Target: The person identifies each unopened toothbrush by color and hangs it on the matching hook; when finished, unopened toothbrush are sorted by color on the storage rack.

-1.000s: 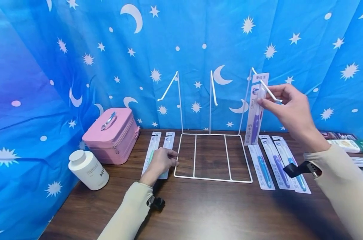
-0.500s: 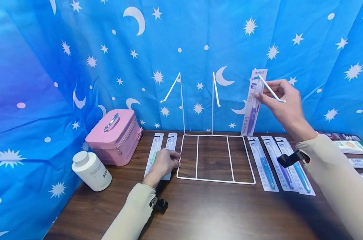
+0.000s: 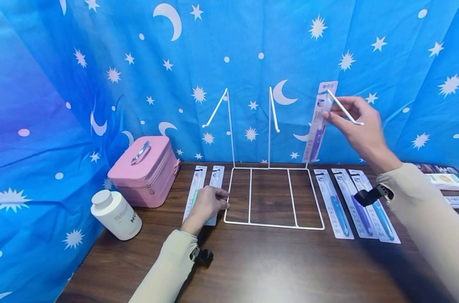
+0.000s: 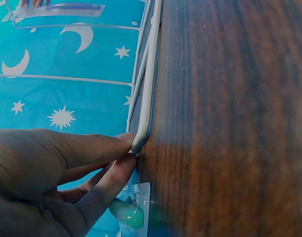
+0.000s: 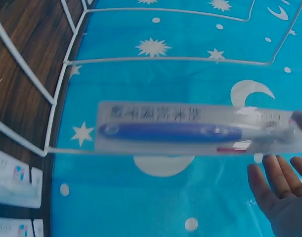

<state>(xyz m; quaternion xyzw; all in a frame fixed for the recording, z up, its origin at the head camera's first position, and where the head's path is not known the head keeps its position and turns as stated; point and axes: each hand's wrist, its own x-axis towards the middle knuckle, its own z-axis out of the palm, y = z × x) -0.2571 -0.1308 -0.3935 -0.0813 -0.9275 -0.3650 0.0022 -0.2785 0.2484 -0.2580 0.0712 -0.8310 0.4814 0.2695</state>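
Note:
A white wire display rack [image 3: 271,226] stands on the table, three prongs rising at its back. At the rack's near left corner, my left hand [image 3: 206,206] pinches the base wire [image 4: 147,106] between thumb and finger. My right hand [image 3: 367,134] holds a purple toothbrush in a clear-fronted card pack [image 3: 316,126] at the right prong [image 3: 341,104]. The prong comes out through the pack's upper part, and the pack hangs slightly tilted, its lower end to the left. In the right wrist view, the toothbrush pack [image 5: 170,131] appears sideways, with fingers [image 5: 277,180] close beside it.
Several packed toothbrushes [image 3: 335,206] lie right of the rack; two more [image 3: 195,185] lie left, partly under my left hand. A pink case [image 3: 140,172] and a white bottle [image 3: 117,216] stand at left. More boxes [image 3: 445,181] lie far right. A blue curtain [image 3: 229,42] hangs behind.
My right hand has moved the toothbrush pack back along the right prong, toward the rack's upright, its lower end swinging left. My left hand keeps its hold on the base wire.

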